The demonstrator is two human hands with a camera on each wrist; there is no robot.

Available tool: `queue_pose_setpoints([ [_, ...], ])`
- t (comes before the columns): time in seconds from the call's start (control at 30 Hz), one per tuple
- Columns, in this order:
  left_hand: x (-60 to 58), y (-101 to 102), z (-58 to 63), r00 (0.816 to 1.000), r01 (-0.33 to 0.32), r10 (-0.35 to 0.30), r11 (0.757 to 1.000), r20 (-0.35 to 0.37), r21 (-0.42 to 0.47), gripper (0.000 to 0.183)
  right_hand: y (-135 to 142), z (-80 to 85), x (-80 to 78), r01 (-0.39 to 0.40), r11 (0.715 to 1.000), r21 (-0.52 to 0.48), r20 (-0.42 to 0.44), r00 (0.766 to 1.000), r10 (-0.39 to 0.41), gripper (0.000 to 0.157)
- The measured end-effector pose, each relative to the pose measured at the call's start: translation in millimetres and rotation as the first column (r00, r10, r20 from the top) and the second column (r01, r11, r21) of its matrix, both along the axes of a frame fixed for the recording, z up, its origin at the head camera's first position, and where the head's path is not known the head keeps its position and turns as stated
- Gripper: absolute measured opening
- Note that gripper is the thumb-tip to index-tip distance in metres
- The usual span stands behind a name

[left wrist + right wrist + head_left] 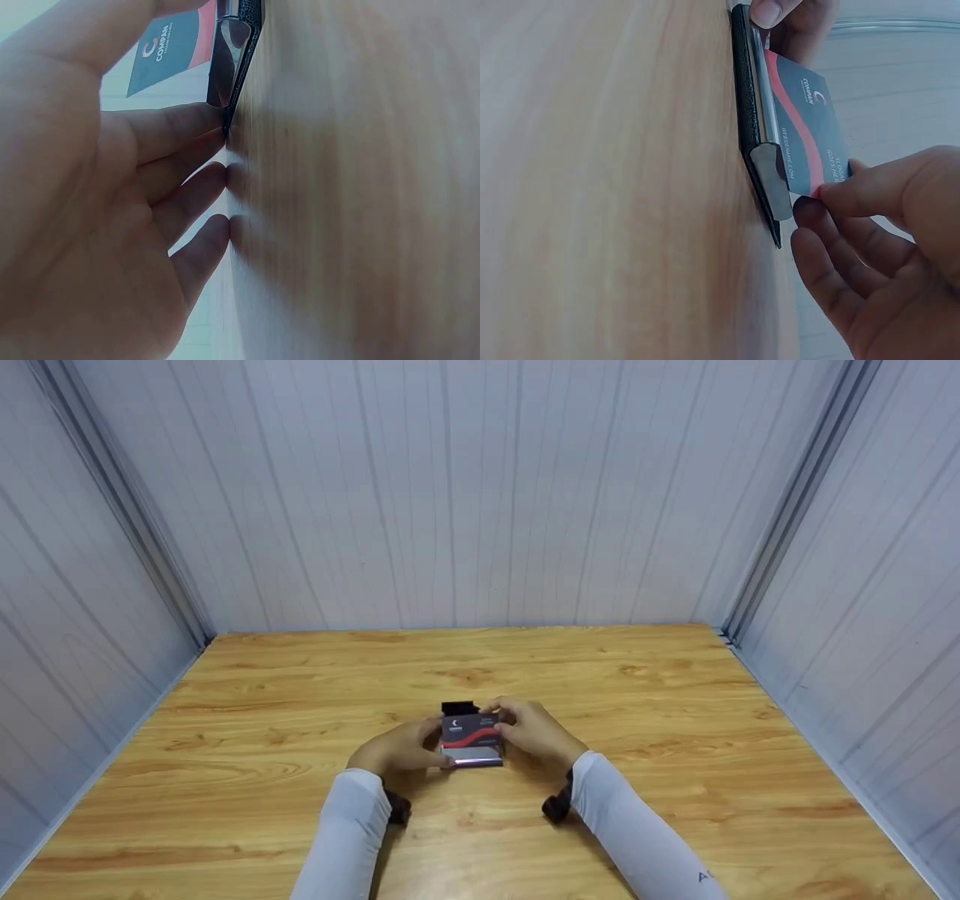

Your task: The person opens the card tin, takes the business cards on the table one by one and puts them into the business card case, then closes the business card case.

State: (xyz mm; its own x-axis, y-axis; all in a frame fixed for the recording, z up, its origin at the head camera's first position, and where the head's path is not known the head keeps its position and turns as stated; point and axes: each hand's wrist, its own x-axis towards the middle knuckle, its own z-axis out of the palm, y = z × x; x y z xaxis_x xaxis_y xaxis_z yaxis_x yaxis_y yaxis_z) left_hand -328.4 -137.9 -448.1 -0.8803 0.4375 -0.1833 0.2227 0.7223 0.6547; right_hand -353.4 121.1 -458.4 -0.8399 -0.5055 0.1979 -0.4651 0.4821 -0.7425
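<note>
A dark grey business card (469,726) with a red wavy stripe and white print stands tilted up out of a card holder (471,753). The holder is shiny metal with black textured covering, and its black flap (459,708) lies open on the far side. My left hand (396,745) grips the holder at its left end, thumb on the near edge. Lower fingertips of that hand touch the tabletop in the left wrist view. My right hand (537,733) pinches the card's right edge between thumb and fingers. In the right wrist view, the card's (802,124) lower edge sits inside the holder (756,97).
The holder rests on a wood-grain table (262,810). Pale panelled walls (480,495) enclose the back and both sides. Dark wrist mounts (556,808) hang under both white sleeves (637,832).
</note>
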Motion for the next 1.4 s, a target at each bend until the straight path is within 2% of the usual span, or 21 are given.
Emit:
queue_pose_setpoints([
  [0.27, 1.3, -0.2, 0.3, 1.000, 0.000, 0.000, 1.000, -0.002, -0.017, 0.091, 2.5, -0.4, 1.2, -0.016, 1.000, 0.021, -0.003, 1.000, 0.016, 0.028],
  [0.5, 1.7, -0.5, 1.5, 1.000, -0.014, 0.014, 0.998, -0.001, -0.053, 0.090, 3.8, 2.6, 3.6, -0.029, 0.997, 0.073, 0.058, 0.998, 0.024, 0.029],
  [0.73, 2.7, -0.2, 1.9, 1.000, 0.000, -0.001, 0.998, -0.018, -0.058, 0.088, 7.5, 0.8, 2.5, -0.122, 0.986, 0.115, 0.077, 0.991, 0.114, 0.030],
  [0.93, 3.8, -0.4, 1.0, 1.000, -0.007, 0.008, 0.998, 0.004, -0.065, 0.086, 9.7, -1.2, 1.5, -0.165, 0.975, 0.146, 0.061, 0.986, 0.158, 0.028],
  [1.4, 0.9, -1.8, -1.3, 1.000, 0.001, -0.002, 0.999, -0.009, -0.051, 0.087, 7.8, 1.3, 3.2, -0.174, 0.960, 0.221, 0.026, 0.985, 0.172, 0.033],
])
